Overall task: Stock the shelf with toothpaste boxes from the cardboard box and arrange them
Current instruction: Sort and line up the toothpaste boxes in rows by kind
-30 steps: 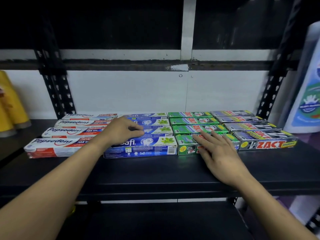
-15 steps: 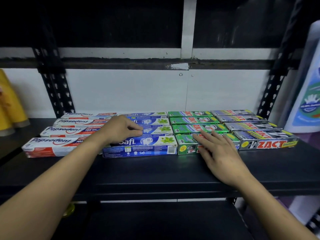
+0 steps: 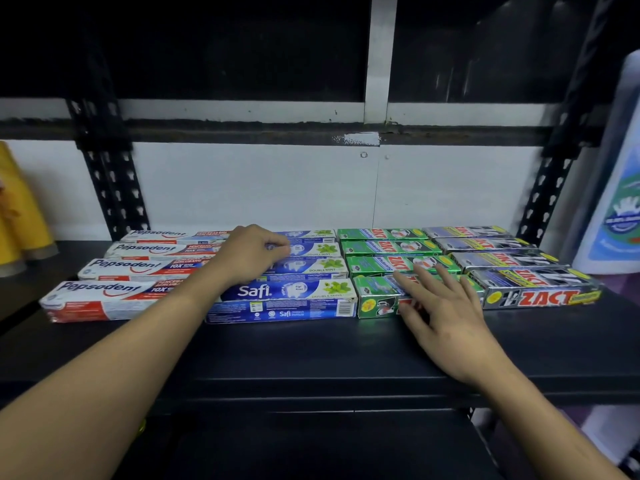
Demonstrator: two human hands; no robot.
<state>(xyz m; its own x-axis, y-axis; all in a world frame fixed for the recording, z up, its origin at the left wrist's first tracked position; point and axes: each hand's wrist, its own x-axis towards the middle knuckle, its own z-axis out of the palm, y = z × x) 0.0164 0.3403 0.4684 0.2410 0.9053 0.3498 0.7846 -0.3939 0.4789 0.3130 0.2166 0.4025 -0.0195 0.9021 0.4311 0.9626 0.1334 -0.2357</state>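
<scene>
At the far left, yellow containers [image 3: 19, 209] stand on a neighbouring shelf section. On the black shelf [image 3: 311, 355], four columns of toothpaste boxes lie flat, four boxes deep from near to far. Every box has its long axis running left to right, parallel to the shelf's front edge.

The leftmost column is the Pepsodent boxes [image 3: 138, 266], whose brand names read left to right.

Just beside them on the right are the blue Safi boxes [image 3: 287, 299], lying the same way. The left hand [image 3: 251, 252] reaches in over the left ends of the farther Safi boxes. Its grip is narrow, the fingers curled and the fingertips [image 3: 285, 250] down on the top of one of the farther boxes. Whether they pinch an edge or only press cannot be told.

Next come the green Zact boxes [image 3: 384, 247], touching the Safi column. The right hand [image 3: 446, 317] lies on the nearest of them with a wide, flat grip. Its fingers [image 3: 424, 277] are straight and spread across the box top, the tips reaching the box behind, and they hold nothing.

Rightmost are the grey Zact boxes [image 3: 540, 294]; the nearest shows its red name on the near face. Beyond the right upright stands a white bottle [image 3: 620, 202] with a blue label.
</scene>
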